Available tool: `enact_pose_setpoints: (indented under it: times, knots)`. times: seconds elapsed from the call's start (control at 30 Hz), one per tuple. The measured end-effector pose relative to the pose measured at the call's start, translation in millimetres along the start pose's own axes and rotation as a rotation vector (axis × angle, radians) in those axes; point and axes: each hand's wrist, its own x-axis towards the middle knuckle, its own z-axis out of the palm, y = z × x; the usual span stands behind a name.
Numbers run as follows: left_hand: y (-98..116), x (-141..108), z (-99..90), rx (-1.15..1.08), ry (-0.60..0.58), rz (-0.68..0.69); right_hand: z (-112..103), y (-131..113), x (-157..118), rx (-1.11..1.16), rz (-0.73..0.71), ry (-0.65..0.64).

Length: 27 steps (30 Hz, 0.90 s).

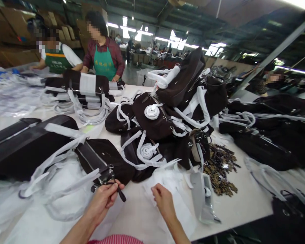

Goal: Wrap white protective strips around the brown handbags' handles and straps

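Note:
My left hand (104, 200) is closed on a dark strap (121, 194) at the end of a dark brown bag (109, 154) with a zipper and metal rings. White-wrapped handles (66, 189) curl beside that bag on the left. My right hand (162, 200) is held with fingers curled together over thin white sheets (171, 179); whether anything small is between its fingertips cannot be made out. Right of it lie a clear-and-grey plastic holder (202, 196) and a heap of bronze-coloured tags (222, 169).
Dark bags with white-wrapped handles are piled at the centre (152, 118). A large dark bag (30, 149) lies left, more bags (264, 135) right. Across the table (132, 89) two people in green aprons stand by stacked bags (78, 84). Another person is at the far right.

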Motion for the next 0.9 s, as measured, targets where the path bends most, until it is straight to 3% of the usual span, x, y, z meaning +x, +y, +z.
enact_pose_setpoints:
  times: [0.07, 0.17, 0.33, 0.5, 0.77, 0.9]
  knots:
    - [1.4, 1.4, 2.6, 0.012, 0.010, -0.010, -18.3, 28.6, 13.2, -0.052, 0.066, 0.090]
    - [3.0, 3.3, 7.2, 0.015, 0.028, 0.003, -21.1, 53.1, 33.9, -0.117, 0.125, 0.160]
    - [2.9, 6.4, 10.6, -0.035, 0.030, 0.011, -3.1, 59.2, 55.3, -0.218, 0.054, 0.287]
    - [-0.6, 7.8, 8.0, -0.068, 0.035, 0.007, -7.2, 63.5, 51.6, -0.210, -0.027, 0.299]
    - [2.5, 4.4, 11.7, -0.126, 0.037, -0.003, -21.2, 48.5, 34.1, -0.043, -0.084, 0.293]
    - [1.4, 5.1, 10.8, -0.148, 0.021, 0.005, -20.8, 11.6, 15.1, 0.159, -0.028, 0.036]
